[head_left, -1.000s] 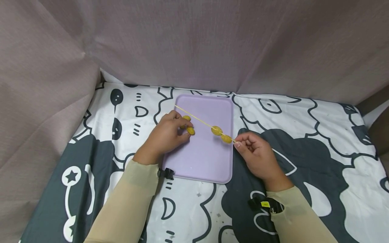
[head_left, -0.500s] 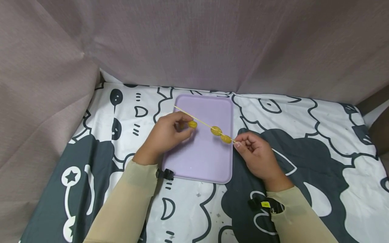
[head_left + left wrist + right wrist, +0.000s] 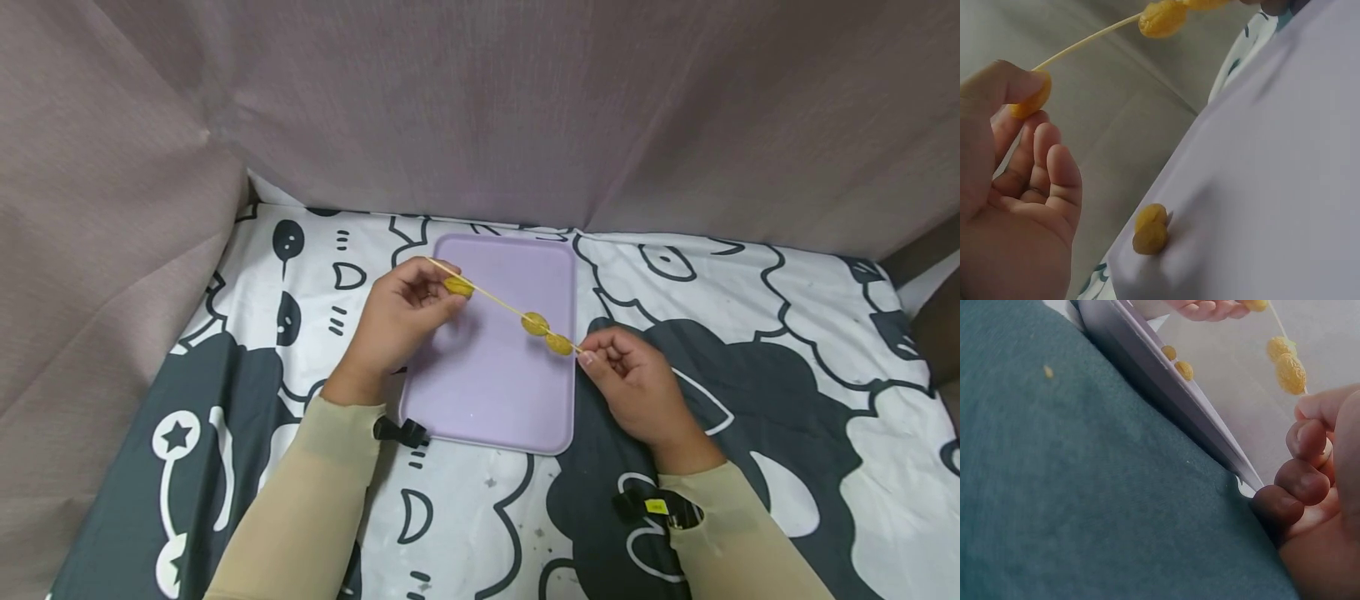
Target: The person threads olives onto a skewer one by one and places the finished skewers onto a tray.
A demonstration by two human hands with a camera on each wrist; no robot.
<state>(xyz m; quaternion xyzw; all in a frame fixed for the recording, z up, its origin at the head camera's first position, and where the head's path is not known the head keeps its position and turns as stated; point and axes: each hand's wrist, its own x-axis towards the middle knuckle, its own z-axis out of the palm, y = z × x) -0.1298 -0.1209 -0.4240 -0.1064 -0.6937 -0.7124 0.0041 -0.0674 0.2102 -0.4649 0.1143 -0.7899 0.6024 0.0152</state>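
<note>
My left hand pinches a small wrinkled yellow fruit between thumb and fingers. That fruit is at the far left part of a thin wooden skewer; whether it is pierced cannot be told. With thumb and forefinger, my right hand pinches the skewer's right end. Two yellow fruits are threaded close together near the right hand. The skewer slants above a pale purple tray. Two more fruits lie touching on the tray in the left wrist view; the left hand hides them in the head view.
Under the tray spreads a black-and-white patterned cloth. A grey-brown curtain hangs behind and to the left. Dark wrist straps with cameras sit on both wrists.
The left hand was low over the tray by the loose fruits. It has risen with one fruit, moving up and left to the skewer's far end. The right hand has stayed still.
</note>
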